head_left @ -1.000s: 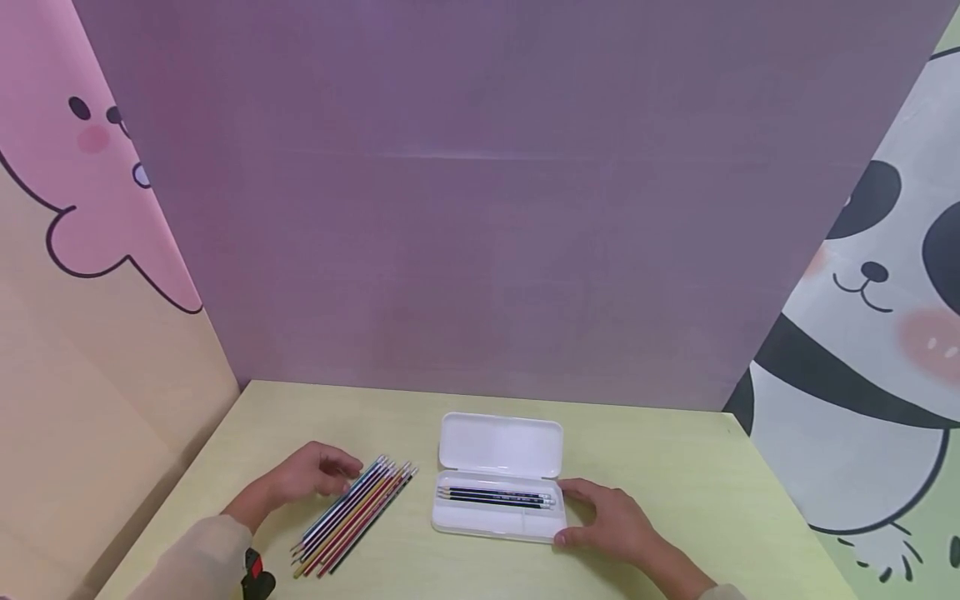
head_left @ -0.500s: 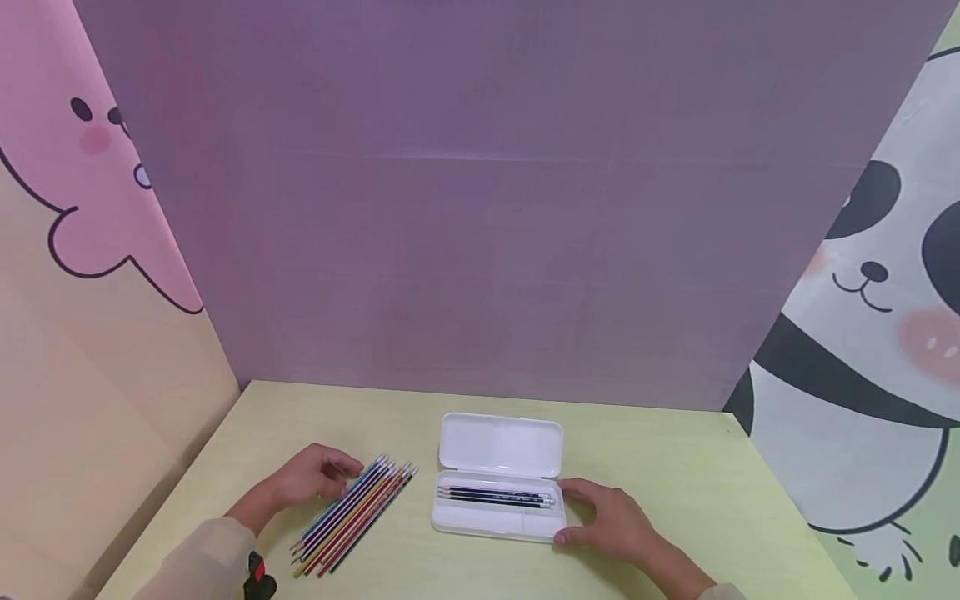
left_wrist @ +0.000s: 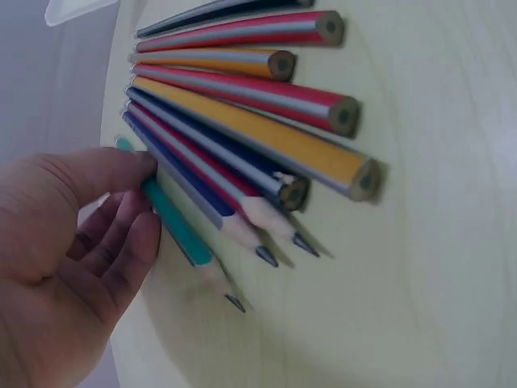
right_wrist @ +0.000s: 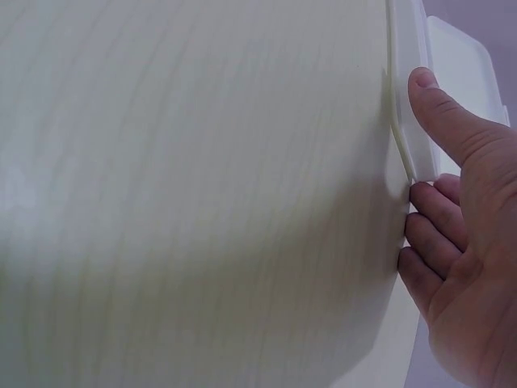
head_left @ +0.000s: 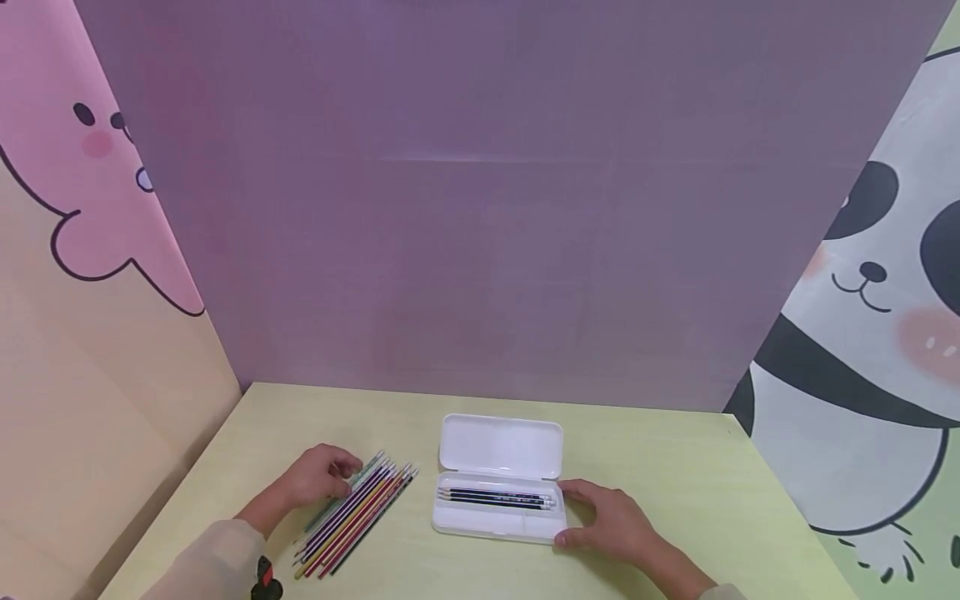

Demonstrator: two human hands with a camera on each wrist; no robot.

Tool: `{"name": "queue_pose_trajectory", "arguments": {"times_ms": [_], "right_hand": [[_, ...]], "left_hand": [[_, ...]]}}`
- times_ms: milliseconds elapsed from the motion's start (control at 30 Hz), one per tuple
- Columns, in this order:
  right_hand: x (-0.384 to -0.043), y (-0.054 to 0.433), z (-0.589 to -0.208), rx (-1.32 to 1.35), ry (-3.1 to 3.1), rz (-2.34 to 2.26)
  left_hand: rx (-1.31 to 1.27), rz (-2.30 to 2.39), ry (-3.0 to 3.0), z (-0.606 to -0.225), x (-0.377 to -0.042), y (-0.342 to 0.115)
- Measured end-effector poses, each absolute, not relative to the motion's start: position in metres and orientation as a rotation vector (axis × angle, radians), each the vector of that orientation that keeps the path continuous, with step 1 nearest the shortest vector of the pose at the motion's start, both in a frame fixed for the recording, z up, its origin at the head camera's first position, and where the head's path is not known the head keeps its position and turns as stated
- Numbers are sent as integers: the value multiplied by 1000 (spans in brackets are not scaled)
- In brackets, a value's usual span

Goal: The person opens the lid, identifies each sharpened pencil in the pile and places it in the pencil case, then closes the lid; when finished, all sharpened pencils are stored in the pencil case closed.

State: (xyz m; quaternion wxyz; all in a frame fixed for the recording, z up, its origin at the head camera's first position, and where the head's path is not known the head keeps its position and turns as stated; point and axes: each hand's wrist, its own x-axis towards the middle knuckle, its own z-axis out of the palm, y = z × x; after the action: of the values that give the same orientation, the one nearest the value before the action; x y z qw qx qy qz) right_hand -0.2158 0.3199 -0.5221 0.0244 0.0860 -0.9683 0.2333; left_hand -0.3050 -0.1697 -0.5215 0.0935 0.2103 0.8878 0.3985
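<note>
My left hand (head_left: 318, 477) is at the left side of a fanned row of pencils (head_left: 363, 521) on the table. In the left wrist view its thumb and fingers pinch a green pencil (left_wrist: 179, 220), which lies slightly apart from the others with its sharpened tip toward the camera. Red, yellow and dark blue pencils (left_wrist: 266, 133) lie beside it, some unsharpened. A white pencil case (head_left: 472, 522) stands open, lid folded back, with several dark pencils (head_left: 495, 498) inside. My right hand (head_left: 615, 525) holds the case's right end, thumb at the front corner, fingers at the far one.
The pale wooden table (head_left: 652, 450) ends at a purple panel (head_left: 480, 250) behind. Cartoon-printed walls flank it, pink on the left and a panda (head_left: 862, 350) on the right. A small black and red object (head_left: 266, 579) shows beside the left sleeve.
The left hand now pinches the green pencil and has shifted it slightly away from the row, up and left. The right hand and the pencil case have stayed put.
</note>
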Motion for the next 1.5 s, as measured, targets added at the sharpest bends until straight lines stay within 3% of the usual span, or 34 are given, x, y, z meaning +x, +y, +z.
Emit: {"name": "queue_pose_trajectory", "arguments": {"times_ms": [367,867,1167,1500], "right_hand": [[-213,319,-522,249,-3005,735],[-211,320,-521,262,-3003,735],[-216,321,-515,287,-3040,675],[-220,319,-514,309,-3055,683]], "left_hand": [[446,1068,2815,-519,-296,-163],[622,1166,2766,-494,-302,-158],[656,1210,2720,-474,-310,-110],[865,1222,2534,-460,-314,-44]]}}
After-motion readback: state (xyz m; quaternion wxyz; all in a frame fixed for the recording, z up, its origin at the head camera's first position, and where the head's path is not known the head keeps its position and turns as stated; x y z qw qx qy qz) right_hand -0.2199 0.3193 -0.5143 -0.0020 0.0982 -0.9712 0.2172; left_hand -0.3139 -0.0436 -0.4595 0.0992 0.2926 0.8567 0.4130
